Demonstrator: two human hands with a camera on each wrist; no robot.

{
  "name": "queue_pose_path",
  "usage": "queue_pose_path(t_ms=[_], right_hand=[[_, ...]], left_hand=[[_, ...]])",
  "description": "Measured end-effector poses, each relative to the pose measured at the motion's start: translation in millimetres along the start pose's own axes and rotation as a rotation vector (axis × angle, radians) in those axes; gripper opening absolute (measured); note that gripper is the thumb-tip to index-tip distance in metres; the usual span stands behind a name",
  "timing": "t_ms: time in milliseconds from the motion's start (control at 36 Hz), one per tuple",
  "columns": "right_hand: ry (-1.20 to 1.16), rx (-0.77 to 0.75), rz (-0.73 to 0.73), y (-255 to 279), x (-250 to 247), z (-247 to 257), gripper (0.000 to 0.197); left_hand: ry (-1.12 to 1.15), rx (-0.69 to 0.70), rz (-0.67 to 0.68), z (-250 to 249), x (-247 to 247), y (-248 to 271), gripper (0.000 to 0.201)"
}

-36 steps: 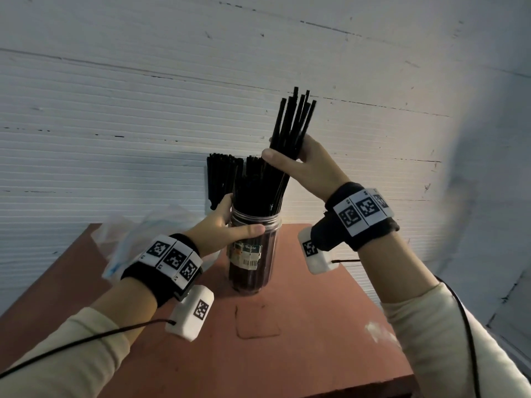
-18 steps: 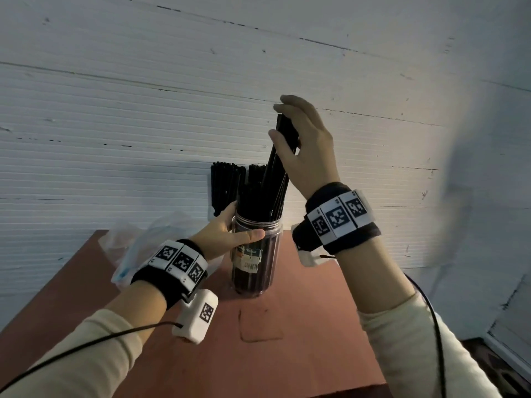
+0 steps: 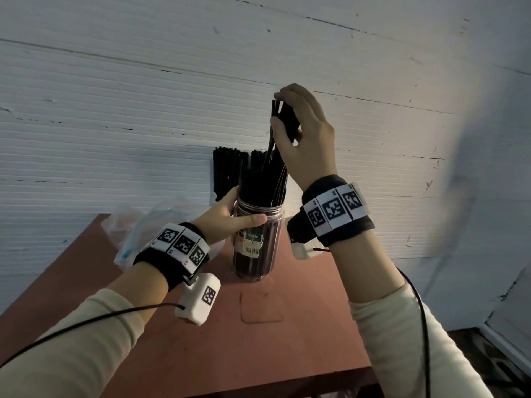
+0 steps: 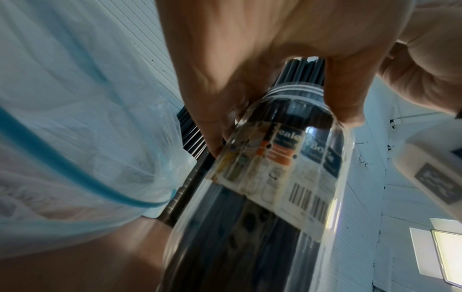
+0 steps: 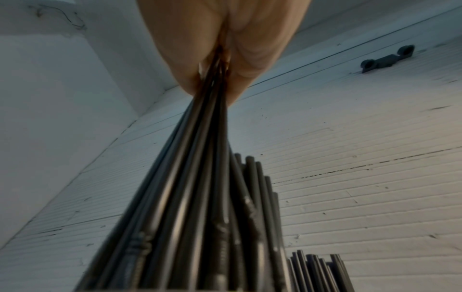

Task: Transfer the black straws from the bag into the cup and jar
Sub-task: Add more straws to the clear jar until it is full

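A clear plastic jar (image 3: 255, 248) with a label stands on the reddish table, packed with black straws (image 3: 260, 182). My left hand (image 3: 230, 218) grips the jar (image 4: 275, 177) near its rim, thumb across the front. My right hand (image 3: 301, 133) is above the jar and pinches the top ends of a bundle of black straws (image 3: 280, 130), whose lower ends sit in the jar. In the right wrist view the fingers (image 5: 212, 65) close on the bundle (image 5: 195, 187). Behind the jar more black straws (image 3: 227, 173) stand upright; their container is hidden.
A crumpled clear plastic bag (image 3: 138, 228) with a blue strip (image 4: 62, 168) lies at the table's back left, beside the jar. A white ribbed wall (image 3: 115, 110) rises right behind the table (image 3: 287, 340). The table's front edge runs across the lower right.
My right hand slid up from the middle of the bundle to its top ends, and the straws sank deeper into the jar. My left hand stayed on the jar.
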State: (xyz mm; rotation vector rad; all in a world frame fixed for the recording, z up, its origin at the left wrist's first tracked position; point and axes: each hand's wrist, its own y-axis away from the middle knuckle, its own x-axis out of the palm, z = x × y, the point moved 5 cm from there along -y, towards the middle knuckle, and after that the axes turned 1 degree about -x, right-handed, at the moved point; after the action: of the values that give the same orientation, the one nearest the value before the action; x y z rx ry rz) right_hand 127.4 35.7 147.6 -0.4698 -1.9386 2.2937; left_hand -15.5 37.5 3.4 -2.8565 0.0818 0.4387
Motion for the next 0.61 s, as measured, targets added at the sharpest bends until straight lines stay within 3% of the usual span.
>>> queue_pose_path(t_ms=[444,611], right_hand=[[-0.017,0.053,-0.018,7.5,0.3,-3.5,0.029],[-0.007,0.054,0.130,2.4,0.3,-5.7,0.038]], left_hand=[[-0.018,0.004,-0.001,1.9,-0.2,-2.5,0.097],[-0.011,0.009,0.023,4.1,0.6,-6.0,0.083]])
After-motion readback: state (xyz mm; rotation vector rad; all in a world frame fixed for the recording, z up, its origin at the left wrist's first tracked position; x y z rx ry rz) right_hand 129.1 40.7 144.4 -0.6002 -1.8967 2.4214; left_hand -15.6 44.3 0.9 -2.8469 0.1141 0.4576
